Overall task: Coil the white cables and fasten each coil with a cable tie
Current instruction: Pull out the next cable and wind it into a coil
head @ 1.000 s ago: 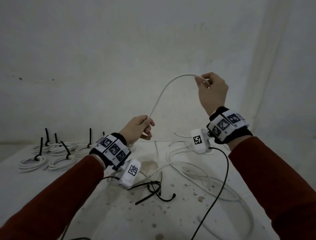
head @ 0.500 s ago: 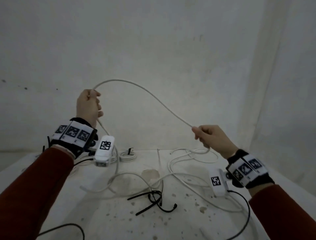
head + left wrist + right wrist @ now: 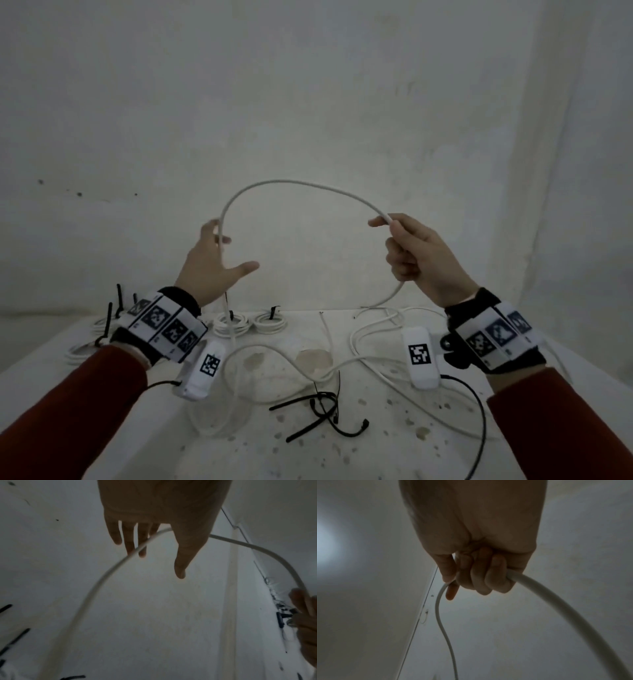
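Both hands converged, right hand [image 3: 419, 260] gripping smooth white cable [image 3: 294, 183] arched to left hand [image 3: 212, 267].

White cable [image 3: 298, 185] arched, tails on table.

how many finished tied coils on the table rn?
4 visible. Two coils side by side at the back of the table, right of the left wristband; two more at far left, partly behind it. Others may be hidden behind that wrist.
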The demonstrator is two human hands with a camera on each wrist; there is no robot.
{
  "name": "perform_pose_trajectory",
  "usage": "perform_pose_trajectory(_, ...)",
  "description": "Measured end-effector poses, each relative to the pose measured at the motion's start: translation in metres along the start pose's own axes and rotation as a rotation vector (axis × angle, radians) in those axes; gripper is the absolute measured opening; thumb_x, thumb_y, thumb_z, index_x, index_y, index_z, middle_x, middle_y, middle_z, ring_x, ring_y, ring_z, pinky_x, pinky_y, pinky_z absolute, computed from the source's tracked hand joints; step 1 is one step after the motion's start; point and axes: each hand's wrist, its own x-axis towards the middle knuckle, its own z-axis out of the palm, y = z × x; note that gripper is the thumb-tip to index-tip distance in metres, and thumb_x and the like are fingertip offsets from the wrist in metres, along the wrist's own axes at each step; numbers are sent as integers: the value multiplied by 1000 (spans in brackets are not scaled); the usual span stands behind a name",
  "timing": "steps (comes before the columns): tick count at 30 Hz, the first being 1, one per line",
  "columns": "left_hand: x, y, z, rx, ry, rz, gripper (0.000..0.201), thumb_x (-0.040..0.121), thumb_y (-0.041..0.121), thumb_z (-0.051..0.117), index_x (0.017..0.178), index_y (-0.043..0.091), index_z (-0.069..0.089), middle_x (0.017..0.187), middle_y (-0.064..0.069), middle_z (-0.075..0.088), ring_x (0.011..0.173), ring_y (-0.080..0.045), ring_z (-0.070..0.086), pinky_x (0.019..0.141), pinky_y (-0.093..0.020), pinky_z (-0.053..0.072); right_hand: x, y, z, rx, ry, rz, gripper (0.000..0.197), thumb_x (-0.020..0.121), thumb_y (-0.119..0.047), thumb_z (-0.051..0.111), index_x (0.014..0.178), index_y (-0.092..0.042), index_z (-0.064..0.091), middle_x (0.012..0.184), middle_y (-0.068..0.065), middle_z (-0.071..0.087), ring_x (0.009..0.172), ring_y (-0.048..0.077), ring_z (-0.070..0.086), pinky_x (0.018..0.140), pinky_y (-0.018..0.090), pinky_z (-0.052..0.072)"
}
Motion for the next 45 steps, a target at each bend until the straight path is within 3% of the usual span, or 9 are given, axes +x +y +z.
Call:
perform_pose_trajectory(3, 1, 8, -2, 34, 186, 190, 110, 67, 54, 77, 148, 29, 6, 143, -2, 35, 132, -24, 27, 111, -46, 22, 4, -8, 20, -31, -77, -1, 27, 91, -34, 49, 96, -13, 65, 54, -7, 22, 49, 11, 12, 45, 25, 9)
perform_pose_trajectory(9, 1, 21, 4, 26, 88, 589, 39, 92, 44, 34, 121, 27, 54, 91, -3, 55, 82, -15, 46, 81, -46, 45, 7, -13, 43, 32, -99, 24, 26, 95, -31, 47, 92, -12, 64, 53, -7, 22, 46, 9, 13, 45, 24, 9)
perform_pose_trajectory(14, 2, 21, 12, 140, 220, 686, 63, 89, 60, 41, 137, 19, 32, 135, -7, 40, 124, -22, 32, 106, -31, 22, 3, -15, 45, 73, -173, 76, 30, 92, -33, 48, 97, -10, 68, 52, -8, 21, 45, 8, 14, 44, 24, 10)
perform_pose_trajectory(17, 2, 35, 22, 113, -61, 572, 62, 87, 68, 30, 139, 34, 31, 137, 17, 43, 136, -19, 25, 108, -37, 19, 0, -17, 50, 131, -234, 59, 31, 95, -32, 46, 99, -13, 70, 52, -8, 22, 45, 8, 14, 44, 24, 11)
perform_pose_trajectory(20, 1, 39, 34, -85, -177, 526, 17, 98, 39, 36, 101, 37, 53, 90, 16, 68, 94, -5, 59, 88, -26, 42, -2, -23, 49, 245, -196, 44, 34, 94, -32, 43, 104, -12, 68, 52, -9, 22, 43, 7, 15, 43, 22, 11)
perform_pose_trajectory(25, 9, 35, 25, -147, -32, 353, 29, 102, 22, 36, 76, 23, 48, 62, -2, 55, 53, -8, 52, 64, -29, 46, -11, -27, 35, 199, -110, 183, 35, 90, -40, 45, 86, -11, 63, 51, -7, 21, 40, 6, 15, 40, 20, 13)
perform_pose_trajectory(33, 40, 16, -10, 39, 67, 290, 31, 102, 25, 33, 75, 22, 48, 68, -21, 51, 63, -36, 50, 58, -33, 36, -38, -21, 13, 203, -319, 393, 31, 90, -38, 52, 67, -17, 55, 49, -6, 22, 43, 8, 16, 41, 20, 18)
perform_pose_trajectory(37, 38, 17, -10, 45, -42, 330, 28, 100, 31, 35, 80, 22, 52, 57, -5, 41, 48, -16, 39, 49, -22, 28, -31, -26, 7, 825, -515, 288, 23, 99, -22, 41, 92, -7, 58, 59, -3, 29, 51, 12, 24, 51, 25, 22)
perform_pose_trajectory(45, 8, 18, 18, -54, -86, 498, 21, 97, 40, 39, 83, 35, 54, 65, -1, 56, 52, -7, 43, 53, -15, 32, -8, -46, 9, 1042, 215, -266, 23, 93, -16, 47, 92, -8, 68, 69, -2, 60, 57, 10, 54, 61, 21, 50)
